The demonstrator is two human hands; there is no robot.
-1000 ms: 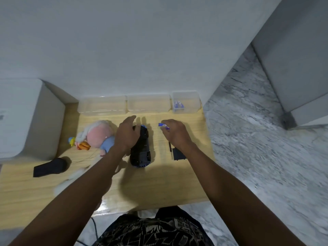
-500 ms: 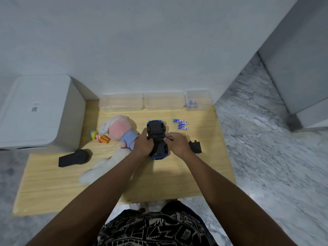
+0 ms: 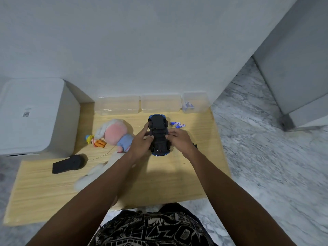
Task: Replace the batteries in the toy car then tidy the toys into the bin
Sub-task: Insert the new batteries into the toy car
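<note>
A blue toy car (image 3: 159,134) lies upside down on the wooden table (image 3: 159,181), its black underside facing up. My left hand (image 3: 142,144) grips its left side. My right hand (image 3: 179,141) holds its right side, fingertips at the middle of the underside. Two blue-and-white batteries (image 3: 178,124) lie on the table just right of the car's far end. A black cover piece (image 3: 195,146) peeks out behind my right wrist. A pink and white plush doll (image 3: 115,134) lies to the left of the car.
Three clear plastic bins (image 3: 160,103) line the back edge; the rightmost (image 3: 195,103) holds several small batteries. A black remote (image 3: 68,164) lies front left. A white box (image 3: 33,116) stands at the table's left. Marble floor is to the right.
My right hand set a battery down beside the car, then came to the car's right side. Both hands now hold the upturned car, which has shifted slightly.
</note>
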